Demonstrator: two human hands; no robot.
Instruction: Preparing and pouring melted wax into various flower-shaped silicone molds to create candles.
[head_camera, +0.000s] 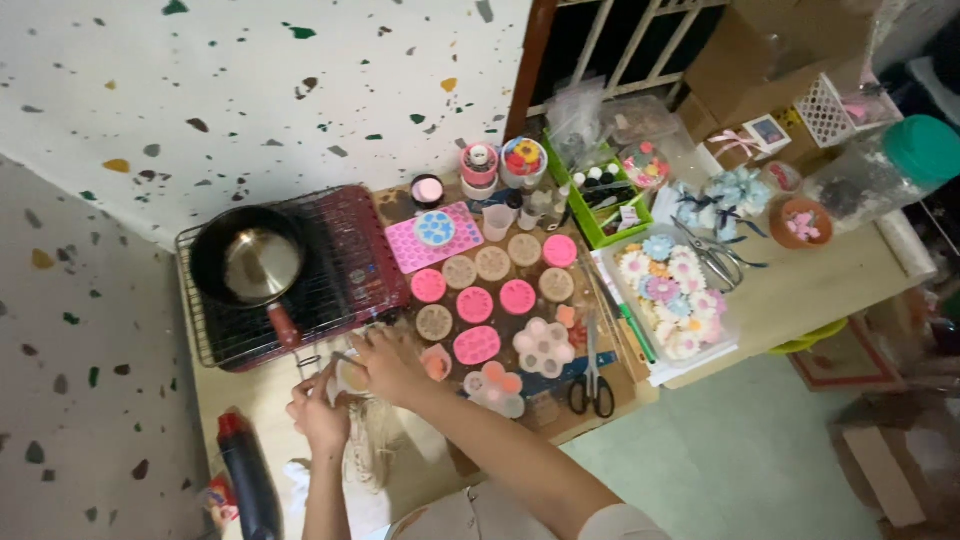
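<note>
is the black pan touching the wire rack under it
Touching: the head view shows the black pan sitting directly on the wire rack, with no gap visible between them.

A black pan (248, 262) sits on a wire rack (330, 290) at the left of the surface (800, 290); pink and tan round moulds (474, 304) lie spread in the middle; black-handled scissors (592, 385) rest near the front edge; a tray of pastel flowers (668, 290) lies beside a green bin (600, 215); a teal-lidded jar (885, 170) stands far right.
</note>
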